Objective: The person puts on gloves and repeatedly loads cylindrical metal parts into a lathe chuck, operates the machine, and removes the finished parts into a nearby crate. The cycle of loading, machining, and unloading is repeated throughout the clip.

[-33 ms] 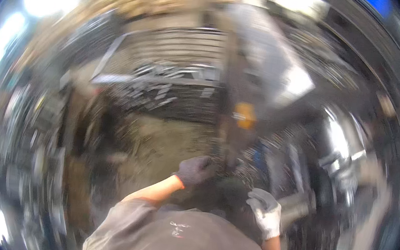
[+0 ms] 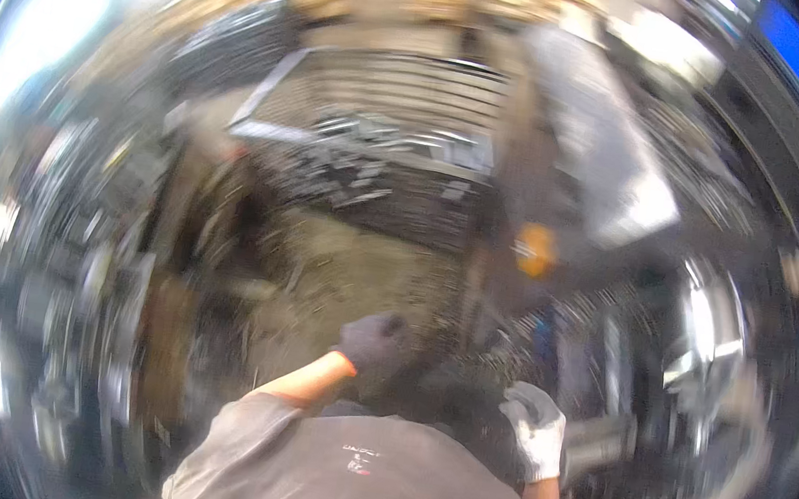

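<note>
My left hand (image 2: 372,341), in a dark grey glove with an orange cuff, hangs in front of my body over the brownish floor. Its fingers are smeared by motion, so whether it holds anything does not show. On the right side, my right hand (image 2: 536,427) wears a white glove with grey fingers. Those fingers are loosely bent and apart, with nothing visible in them. Nearest to it is a grey, cylinder-like metal thing (image 2: 596,444), just to its right; whether they touch I cannot tell.
Ahead stands a wire-mesh crate (image 2: 387,155) holding several shiny metal pieces. A long pale panel or sheet (image 2: 606,135) slants beside it, above a yellow-orange object (image 2: 534,250). Blurred machinery with a shiny rounded part (image 2: 704,315) is at right. The floor (image 2: 356,274) is brownish.
The whole view has swung, so the crate and pale sheet sit further right in the picture. My left hand has shifted slightly left; my right hand stays nearly where it was.
</note>
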Tool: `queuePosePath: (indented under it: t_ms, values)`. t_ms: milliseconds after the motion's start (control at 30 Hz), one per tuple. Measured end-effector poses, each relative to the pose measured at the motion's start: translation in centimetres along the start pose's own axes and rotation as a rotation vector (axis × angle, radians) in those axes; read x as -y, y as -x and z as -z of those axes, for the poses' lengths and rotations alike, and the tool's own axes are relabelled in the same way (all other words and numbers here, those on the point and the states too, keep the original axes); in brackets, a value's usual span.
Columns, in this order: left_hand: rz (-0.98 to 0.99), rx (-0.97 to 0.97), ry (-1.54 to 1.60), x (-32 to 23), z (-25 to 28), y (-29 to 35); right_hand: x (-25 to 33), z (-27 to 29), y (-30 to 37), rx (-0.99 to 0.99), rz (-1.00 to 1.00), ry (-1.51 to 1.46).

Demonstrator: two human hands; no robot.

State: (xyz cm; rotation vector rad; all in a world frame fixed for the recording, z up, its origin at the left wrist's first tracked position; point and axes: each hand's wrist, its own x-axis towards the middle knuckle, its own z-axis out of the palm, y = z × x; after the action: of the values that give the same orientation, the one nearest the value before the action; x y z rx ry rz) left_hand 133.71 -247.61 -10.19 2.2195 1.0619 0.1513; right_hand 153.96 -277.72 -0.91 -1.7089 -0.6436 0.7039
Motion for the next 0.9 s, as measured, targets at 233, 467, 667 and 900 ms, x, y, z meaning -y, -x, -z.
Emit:
queuePosePath:
  t_ms: [233,467,667,900]
  values:
    - [1.403,-0.995,0.104,40.5,12.2,43.0,-0.4,-25.9,-8.4,0.608,-0.061,0.354]
    - [2.513,-1.257,-0.129,37.6,7.9,68.8,3.7,-47.7,-9.6,1.157,0.270,0.833]
    - [2.292,0.067,-0.859,41.5,2.7,75.9,3.5,-56.1,-11.4,1.361,0.404,1.105]
    - [1.995,-1.003,-0.391,46.6,6.9,59.5,-0.5,-56.8,-20.6,1.284,0.391,1.105]
